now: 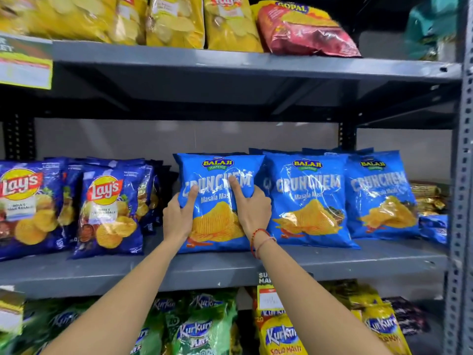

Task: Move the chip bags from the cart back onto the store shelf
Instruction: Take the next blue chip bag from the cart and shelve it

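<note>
Balaji Crunchem bag (217, 201) stands upright on the grey middle shelf (358, 260), leftmost of three facing Crunchem bags, its right edge touching the next Crunchem bag (307, 198) and a dark gap between it and the Lay's bags (107, 208) on the left. Person's left hand (179, 216) is clamped on the bag's left edge, index finger laid across the front; right hand (253, 208) grips the right edge the same way, index finger up on the lettering. Cart isn't in view, so can't tell how many bags remain. Looks like the seating step: bag is down, being squared up. To do it well, I'd keep the bottom seam flat on the shelf, press from the sides and not the puffed front, align the face with its neighbours, then let go one hand at a time in case it tips forward. Foil is slick and air-filled, so light pressure only.
</note>
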Demonstrator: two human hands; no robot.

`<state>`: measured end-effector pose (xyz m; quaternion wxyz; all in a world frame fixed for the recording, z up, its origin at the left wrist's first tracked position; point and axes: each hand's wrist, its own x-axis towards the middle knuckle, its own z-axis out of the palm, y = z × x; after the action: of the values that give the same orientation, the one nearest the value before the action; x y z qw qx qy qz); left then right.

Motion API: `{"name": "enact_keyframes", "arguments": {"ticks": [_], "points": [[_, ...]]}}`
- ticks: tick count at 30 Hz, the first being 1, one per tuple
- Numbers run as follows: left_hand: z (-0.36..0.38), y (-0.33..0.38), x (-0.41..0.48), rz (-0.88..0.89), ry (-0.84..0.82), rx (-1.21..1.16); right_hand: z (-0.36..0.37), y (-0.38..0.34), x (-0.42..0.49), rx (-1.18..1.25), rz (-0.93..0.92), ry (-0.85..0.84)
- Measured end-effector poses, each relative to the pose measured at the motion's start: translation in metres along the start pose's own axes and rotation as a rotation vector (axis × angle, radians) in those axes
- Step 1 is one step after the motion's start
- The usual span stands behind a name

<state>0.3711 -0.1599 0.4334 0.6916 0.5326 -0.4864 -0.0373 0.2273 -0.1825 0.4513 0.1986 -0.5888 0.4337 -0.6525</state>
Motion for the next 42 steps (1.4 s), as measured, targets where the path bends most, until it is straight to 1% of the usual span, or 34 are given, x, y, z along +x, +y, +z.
{"name": "enact_keyframes", "arguments": {"ticks": [4,8,13,15,17,19,21,22,23,25,28,30,33,36,39,42], "points": [[0.005,-0.01,0.003,-0.028,0.008,0.059,0.004,0.006,0.007,-0.02,0.042,0.006],[0.006,-0.018,0.006,-0.049,-0.02,0.108,0.008,0.013,0.01,-0.096,0.077,-0.036],[0.005,-0.019,0.008,-0.115,-0.066,0.222,0.011,0.017,0.01,-0.138,0.055,0.017],[0.001,-0.016,0.007,-0.113,-0.086,0.202,0.011,0.018,0.006,-0.096,-0.014,0.048],[-0.011,-0.012,0.0,-0.02,-0.075,0.159,0.01,0.016,-0.002,-0.112,-0.168,0.124],[-0.032,-0.008,-0.013,0.113,-0.073,0.18,0.012,0.009,-0.014,-0.211,-0.33,0.231],[-0.059,-0.007,-0.028,0.248,-0.067,0.265,0.019,-0.003,-0.027,-0.216,-0.435,0.294],[-0.073,-0.007,-0.035,0.31,-0.057,0.341,0.025,-0.01,-0.033,-0.175,-0.468,0.274],[-0.087,-0.009,-0.041,0.36,-0.041,0.431,0.032,-0.017,-0.04,-0.119,-0.48,0.215],[-0.115,-0.014,-0.05,0.41,-0.001,0.593,0.049,-0.031,-0.053,0.015,-0.445,0.045],[-0.151,-0.025,-0.06,0.342,0.045,0.772,0.08,-0.047,-0.068,0.179,-0.316,-0.211],[-0.17,-0.033,-0.064,0.26,0.041,0.864,0.101,-0.052,-0.074,0.174,-0.197,-0.406],[-0.186,-0.042,-0.068,0.145,-0.02,0.966,0.128,-0.049,-0.078,0.139,-0.029,-0.681],[-0.191,-0.051,-0.071,0.115,-0.055,1.029,0.15,-0.04,-0.077,0.153,0.13,-0.91],[-0.192,-0.055,-0.074,0.122,-0.06,1.063,0.164,-0.034,-0.074,0.175,0.187,-1.026],[-0.192,-0.057,-0.077,0.14,-0.058,1.081,0.17,-0.033,-0.072,0.124,0.209,-1.032]]}}
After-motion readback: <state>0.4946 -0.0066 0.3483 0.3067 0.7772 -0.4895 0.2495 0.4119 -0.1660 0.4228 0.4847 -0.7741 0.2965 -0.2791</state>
